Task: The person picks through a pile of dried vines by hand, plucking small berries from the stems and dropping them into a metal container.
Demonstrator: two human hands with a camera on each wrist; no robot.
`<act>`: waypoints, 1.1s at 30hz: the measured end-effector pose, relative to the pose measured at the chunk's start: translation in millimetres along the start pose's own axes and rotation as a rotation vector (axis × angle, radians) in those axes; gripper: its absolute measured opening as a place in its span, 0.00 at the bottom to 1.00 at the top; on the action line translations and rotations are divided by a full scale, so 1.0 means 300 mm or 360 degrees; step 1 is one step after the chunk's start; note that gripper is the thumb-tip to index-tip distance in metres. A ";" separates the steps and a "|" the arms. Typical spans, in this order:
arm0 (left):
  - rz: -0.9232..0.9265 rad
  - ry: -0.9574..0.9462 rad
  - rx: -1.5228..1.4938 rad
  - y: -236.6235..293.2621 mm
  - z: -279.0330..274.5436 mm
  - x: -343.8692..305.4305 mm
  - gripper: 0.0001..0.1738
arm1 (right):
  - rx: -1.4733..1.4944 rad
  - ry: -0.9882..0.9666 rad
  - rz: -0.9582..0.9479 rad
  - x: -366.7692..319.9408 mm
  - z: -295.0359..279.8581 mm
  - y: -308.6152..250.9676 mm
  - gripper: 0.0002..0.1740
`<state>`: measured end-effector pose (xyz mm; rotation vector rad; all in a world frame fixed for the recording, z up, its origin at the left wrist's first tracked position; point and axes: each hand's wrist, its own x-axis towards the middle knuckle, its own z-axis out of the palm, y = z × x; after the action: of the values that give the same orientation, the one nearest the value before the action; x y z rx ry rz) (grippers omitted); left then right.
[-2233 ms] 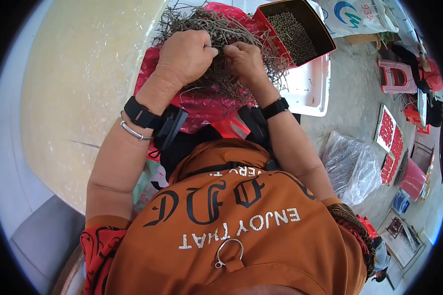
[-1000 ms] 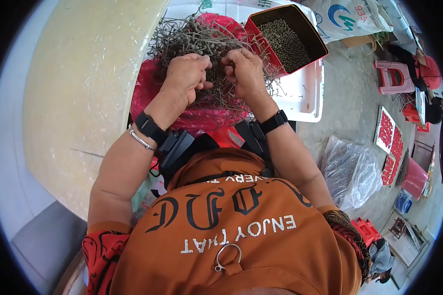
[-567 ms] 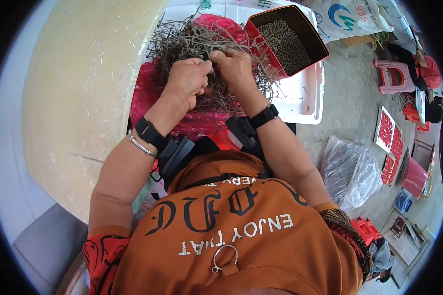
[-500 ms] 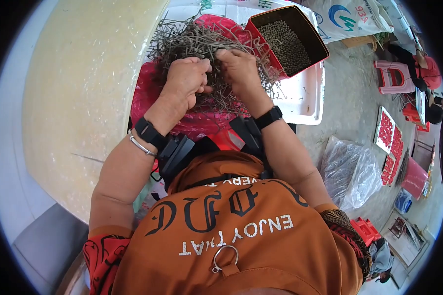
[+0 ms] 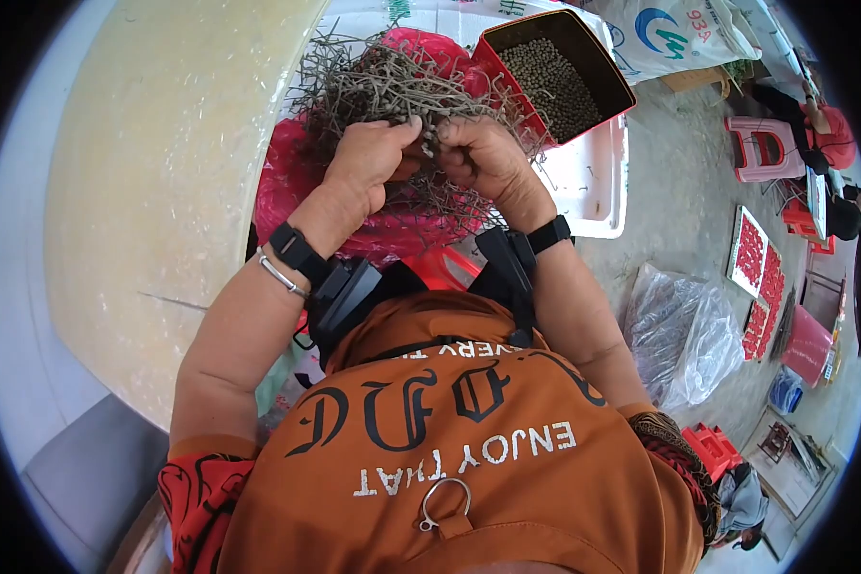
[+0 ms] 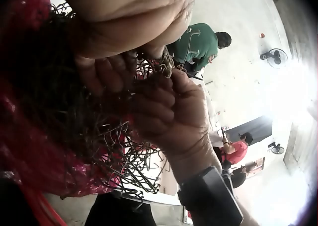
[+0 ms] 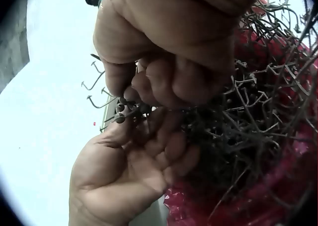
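A tangled heap of thin, dried grey-brown stems (image 5: 383,81) lies on a pink plastic bag (image 5: 282,182). Over its near side, my left hand (image 5: 365,167) and right hand (image 5: 497,163) work close together, thumbs facing. Between the fingertips is a small bunch of stems with round heads (image 7: 120,112), pinched from both sides. Seen from the left wrist, the right hand (image 6: 186,107) has its fingers curled at the bunch. In the right wrist view the left hand (image 7: 119,171) is below, palm partly turned up, its fingers curled.
Right of the heap, a red box (image 5: 536,110) holds many small round greenish-brown balls (image 5: 550,81), above a white foam tray (image 5: 603,201). A pale tabletop (image 5: 163,191) fills the left. Clear plastic (image 5: 684,330) lies on the floor at right; people sit farther off.
My right hand has shifted right and toward the body, its wrist turning so the curled fingers show. The left hand has dropped slightly toward the body, and the round-headed bunch now shows between the fingertips.
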<state>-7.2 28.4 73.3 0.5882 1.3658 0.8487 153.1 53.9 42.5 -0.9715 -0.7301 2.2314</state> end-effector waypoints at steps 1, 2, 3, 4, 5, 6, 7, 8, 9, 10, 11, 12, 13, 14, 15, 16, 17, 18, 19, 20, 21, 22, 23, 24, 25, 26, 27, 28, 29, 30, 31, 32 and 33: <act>-0.0017 -0.0045 -0.0100 0.002 0.003 0.000 0.07 | -0.0003 -0.0037 -0.0059 0.000 -0.001 0.005 0.11; -0.0014 -0.0046 -0.0099 0.001 0.007 0.003 0.07 | -0.0004 -0.0038 -0.0062 0.000 0.002 0.007 0.11; 0.0007 -0.0015 -0.0185 -0.004 0.009 0.007 0.05 | -0.0061 -0.0015 -0.0094 0.001 0.008 0.012 0.10; 0.0027 0.0017 -0.0269 -0.011 0.009 0.009 0.03 | -0.0115 0.0008 -0.0125 0.000 0.017 0.019 0.10; 0.0046 0.0051 -0.0355 -0.018 0.006 0.014 0.02 | -0.0170 0.0030 -0.0154 0.001 0.025 0.026 0.09; 0.0045 0.0057 -0.0354 -0.028 -0.001 0.020 0.02 | -0.0167 0.0025 -0.0151 0.001 0.033 0.035 0.09; 0.0077 0.0057 -0.0396 -0.031 -0.007 0.028 0.01 | -0.0184 0.0021 -0.0171 0.002 0.039 0.044 0.09; 0.0108 0.0054 -0.0436 -0.033 -0.011 0.038 0.01 | -0.0199 0.0019 -0.0192 0.003 0.042 0.051 0.08; 0.0141 0.0050 -0.0476 -0.035 -0.018 0.046 0.03 | -0.0215 0.0017 -0.0215 0.001 0.044 0.056 0.08; 0.0137 0.0050 -0.0474 -0.040 -0.023 0.051 0.03 | -0.0212 0.0019 -0.0213 -0.004 0.044 0.061 0.08; 0.0170 0.0038 -0.0462 -0.044 -0.027 0.057 0.03 | -0.0225 0.0045 -0.0200 -0.009 0.041 0.062 0.07; 0.0200 0.0027 -0.0451 -0.045 -0.029 0.058 0.04 | -0.0237 0.0072 -0.0184 -0.014 0.039 0.065 0.06; 0.0231 0.0016 -0.0440 -0.045 -0.032 0.059 0.04 | -0.0250 0.0098 -0.0169 -0.016 0.036 0.067 0.06; 0.0228 0.0016 -0.0440 -0.048 -0.035 0.064 0.04 | -0.0248 0.0100 -0.0167 -0.018 0.033 0.068 0.06; 0.0219 -0.0021 -0.0398 -0.056 -0.039 0.070 0.04 | -0.0490 0.0194 -0.0297 -0.019 0.028 0.069 0.06; 0.0210 -0.0058 -0.0357 -0.063 -0.042 0.076 0.05 | -0.0731 0.0288 -0.0425 -0.019 0.023 0.069 0.06; 0.0201 -0.0095 -0.0314 -0.059 -0.039 0.071 0.07 | -0.0972 0.0381 -0.0555 -0.018 0.019 0.070 0.07; 0.0197 -0.0097 -0.0312 -0.055 -0.037 0.065 0.07 | -0.0969 0.0384 -0.0553 -0.014 0.017 0.070 0.07; 0.0173 -0.0105 -0.0293 -0.050 -0.034 0.060 0.07 | -0.1134 0.0476 -0.0654 -0.007 0.014 0.069 0.07; 0.0149 -0.0111 -0.0274 -0.044 -0.031 0.054 0.07 | -0.1297 0.0568 -0.0753 0.000 0.012 0.070 0.08; 0.0123 -0.0116 -0.0255 -0.039 -0.028 0.047 0.07 | -0.1461 0.0659 -0.0851 0.002 0.013 0.074 0.08; 0.0119 -0.0116 -0.0254 -0.037 -0.028 0.045 0.07 | -0.1458 0.0659 -0.0847 0.001 0.020 0.078 0.08; 0.0118 -0.0107 -0.0268 -0.035 -0.031 0.045 0.07 | -0.1482 0.0700 -0.0923 0.001 0.030 0.083 0.08; 0.0117 -0.0099 -0.0282 -0.033 -0.034 0.046 0.07 | -0.1504 0.0741 -0.0999 -0.002 0.042 0.087 0.07; 0.0117 -0.0092 -0.0295 -0.031 -0.037 0.046 0.06 | -0.1525 0.0782 -0.1076 -0.009 0.050 0.091 0.07; 0.0111 -0.0092 -0.0294 -0.033 -0.039 0.044 0.06 | -0.1524 0.0785 -0.1071 -0.021 0.056 0.097 0.07; 0.0104 -0.0105 -0.0277 -0.035 -0.039 0.044 0.06 | -0.1397 0.0825 -0.1059 -0.035 0.062 0.102 0.07; 0.0100 -0.0117 -0.0262 -0.034 -0.037 0.043 0.05 | -0.1272 0.0862 -0.1048 -0.048 0.066 0.106 0.07; 0.0098 -0.0127 -0.0248 -0.031 -0.039 0.044 0.05 | -0.1148 0.0895 -0.1039 -0.048 0.069 0.107 0.07; 0.0100 -0.0125 -0.0249 -0.029 -0.039 0.043 0.05 | -0.1149 0.0891 -0.1039 -0.046 0.066 0.107 0.07; 0.0114 -0.0105 -0.0252 -0.027 -0.037 0.039 0.04 | -0.1141 0.0836 -0.1111 -0.046 0.060 0.109 0.07; 0.0125 -0.0088 -0.0254 -0.023 -0.030 0.032 0.04 | -0.1132 0.0784 -0.1181 -0.048 0.057 0.108 0.07; 0.0138 -0.0075 -0.0255 -0.023 -0.023 0.028 0.04 | -0.1124 0.0734 -0.1253 -0.051 0.057 0.104 0.08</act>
<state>-12.8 30.3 62.1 0.5421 1.2239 0.9986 139.2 17.9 38.2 -1.1756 -1.4076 1.0211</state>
